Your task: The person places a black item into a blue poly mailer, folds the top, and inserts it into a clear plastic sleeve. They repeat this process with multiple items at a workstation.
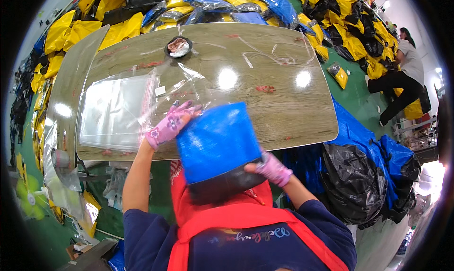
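Observation:
A folded blue and black plastic sheet bundle (220,143) is held over the near edge of the wood-patterned table (283,118). My right hand (273,167), in a pink patterned glove with bare fingertips, grips its lower right corner. My left hand (177,122), in a matching glove, is at its upper left, beside a clear plastic bag (191,75); whether it pinches the bag or the bundle is unclear. A stack of clear plastic bags (113,111) lies to the left of my left hand. A small white slip (160,91) rests near the stack's right side.
A dark bowl (178,46) stands at the table's far side. Packed blue and yellow bundles (216,4) are heaped beyond it. Large blue and black sheets (354,178) lie at the right. A person (408,65) bends by yellow bundles at the far right. A green fan (31,198) is at lower left.

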`<state>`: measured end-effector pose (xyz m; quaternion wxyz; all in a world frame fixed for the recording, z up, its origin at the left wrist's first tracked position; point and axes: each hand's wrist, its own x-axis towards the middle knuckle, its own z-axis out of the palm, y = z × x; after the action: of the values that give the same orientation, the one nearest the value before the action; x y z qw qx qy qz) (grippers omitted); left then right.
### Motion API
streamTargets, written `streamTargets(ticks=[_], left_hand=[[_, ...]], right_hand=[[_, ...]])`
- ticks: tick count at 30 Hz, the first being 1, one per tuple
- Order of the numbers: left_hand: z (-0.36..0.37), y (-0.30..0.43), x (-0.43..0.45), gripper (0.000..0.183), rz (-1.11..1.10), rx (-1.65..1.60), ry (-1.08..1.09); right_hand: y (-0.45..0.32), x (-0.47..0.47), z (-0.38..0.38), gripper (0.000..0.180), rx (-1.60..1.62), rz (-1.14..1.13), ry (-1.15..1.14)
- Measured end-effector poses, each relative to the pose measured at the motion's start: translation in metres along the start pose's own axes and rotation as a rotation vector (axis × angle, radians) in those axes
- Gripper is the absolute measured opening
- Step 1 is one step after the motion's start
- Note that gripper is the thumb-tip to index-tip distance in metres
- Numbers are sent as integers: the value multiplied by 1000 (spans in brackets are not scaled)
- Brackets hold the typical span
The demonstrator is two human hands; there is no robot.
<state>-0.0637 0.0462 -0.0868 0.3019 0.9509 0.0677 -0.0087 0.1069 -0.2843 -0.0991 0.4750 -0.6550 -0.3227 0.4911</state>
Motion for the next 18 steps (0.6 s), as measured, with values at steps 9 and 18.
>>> streamTargets(ticks=[9,18], left_hand=[[-22,54,-40,50,14,263,29],[71,49,-69,95,-386,-292,648]], right_hand=[[-69,149,-8,51,-399,-90,61],[-14,81,-6,33,14,-177,368]])
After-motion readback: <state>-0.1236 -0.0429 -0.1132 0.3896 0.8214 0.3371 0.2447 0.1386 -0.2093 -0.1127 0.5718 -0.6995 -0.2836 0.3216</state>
